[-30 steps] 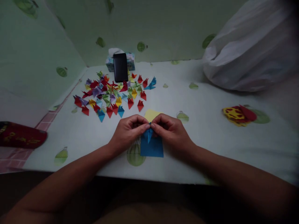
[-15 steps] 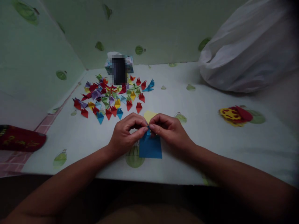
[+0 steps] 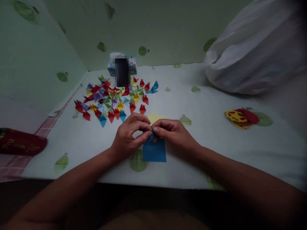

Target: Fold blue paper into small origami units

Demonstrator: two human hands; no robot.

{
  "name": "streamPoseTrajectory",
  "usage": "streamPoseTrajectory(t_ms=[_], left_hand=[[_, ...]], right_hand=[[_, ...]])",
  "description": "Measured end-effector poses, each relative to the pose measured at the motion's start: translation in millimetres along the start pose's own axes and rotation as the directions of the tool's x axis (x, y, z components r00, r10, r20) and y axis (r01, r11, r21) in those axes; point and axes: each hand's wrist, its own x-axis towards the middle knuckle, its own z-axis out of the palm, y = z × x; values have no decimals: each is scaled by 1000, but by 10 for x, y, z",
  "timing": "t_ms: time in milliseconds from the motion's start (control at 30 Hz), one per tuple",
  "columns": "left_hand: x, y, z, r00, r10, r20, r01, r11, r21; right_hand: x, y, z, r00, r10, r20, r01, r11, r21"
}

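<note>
Pinching a seemingly part-folded blue paper piece (image 3: pixel 152 135) above an unfolded blue sheet (image 3: pixel 154 153) near on the tabletop (image 3: pixel 203 153), the left hand's (image 3: pixel 129 135) and right hand's (image 3: pixel 176 132) fingers meet, with apparently finished origami birds (image 3: pixel 114 103) far left.

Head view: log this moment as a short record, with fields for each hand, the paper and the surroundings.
Left hand: pinching small blue folded paper
Right hand: pinching the same paper
Held shape: mostly hidden by fingers
Below hands: blue sheet
Beyond hands: yellow sheet, partly covered
Far left: colourful folded paper pieces, clustered
Behind cluster: tissue box, blurred dark rectangle before it
Right: red-and-yellow item; white bag farther back
</note>
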Motion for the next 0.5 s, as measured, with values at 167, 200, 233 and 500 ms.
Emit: streamPoseTrajectory(t_ms=[167, 200, 233, 500], left_hand=[[4, 13, -9, 997, 68, 44, -71, 996, 63], [3, 16, -12, 995, 81, 52, -84, 994, 70], [1, 18, -14, 994, 89, 60, -94, 993, 78], [-12, 7, -13, 989, 124, 87, -133, 984, 117]], right_hand=[[3, 14, 4, 999, 28, 17, -29, 998, 60], [3, 14, 4, 999, 30, 22, -31, 997, 71], [4, 13, 3, 999, 31, 26, -33, 996, 84], [28, 21, -1, 999, 48, 21, -50, 995, 85]])
